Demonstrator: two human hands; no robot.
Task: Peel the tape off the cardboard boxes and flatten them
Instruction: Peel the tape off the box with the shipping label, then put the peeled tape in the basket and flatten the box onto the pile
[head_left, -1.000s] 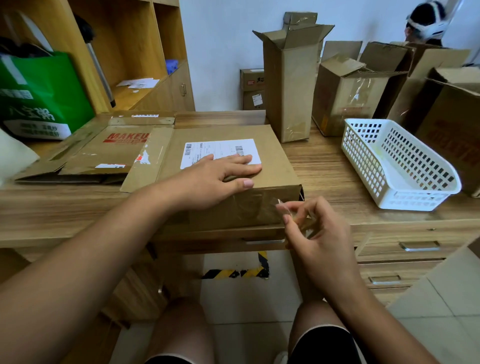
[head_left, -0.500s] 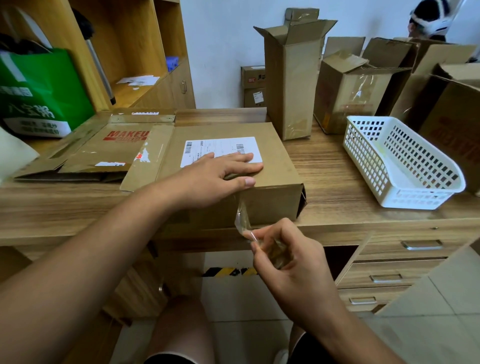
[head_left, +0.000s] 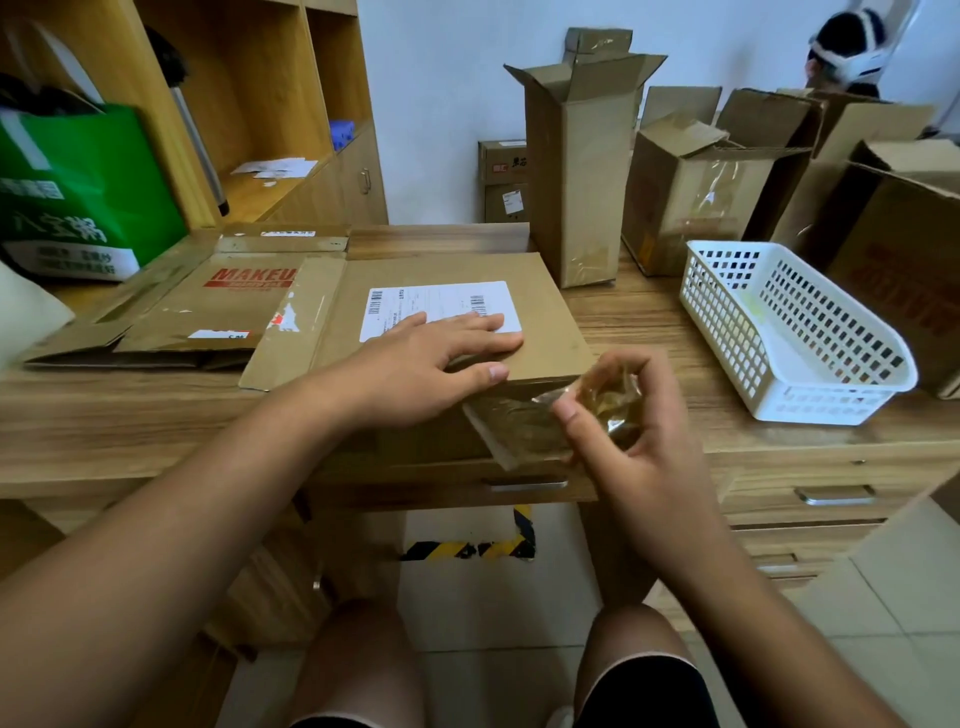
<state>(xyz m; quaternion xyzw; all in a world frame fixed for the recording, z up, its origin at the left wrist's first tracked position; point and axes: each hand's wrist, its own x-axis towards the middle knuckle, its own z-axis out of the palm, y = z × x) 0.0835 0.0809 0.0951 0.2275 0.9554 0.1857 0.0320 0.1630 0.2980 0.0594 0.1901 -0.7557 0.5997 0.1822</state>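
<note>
Matt cardboard box (head_left: 550, 332); glossy clear tape (head_left: 524, 426); wood-grain desk (head_left: 639, 322).

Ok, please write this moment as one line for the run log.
step: tape peel | left hand: flat on box | right hand: pinches clear tape, partly lifted off box front | white basket: on desk, right of box

Right of the labelled box (head_left: 545, 312), a bare strip of bench (head_left: 634, 322) lies open as far as the white basket (head_left: 800, 332), which walls off that side. Behind its far right corner a tall open box (head_left: 576, 182) stands just beside it, with more open boxes (head_left: 691, 208) crowding further right. Flattened cardboard (head_left: 208, 306) lies low against its left edge. The left hand (head_left: 415, 358) lies flat on the near part of its top. The right hand (head_left: 639, 441) and peeled tape (head_left: 519, 431) block its near face, below which open air drops to the floor (head_left: 467, 613).
</note>
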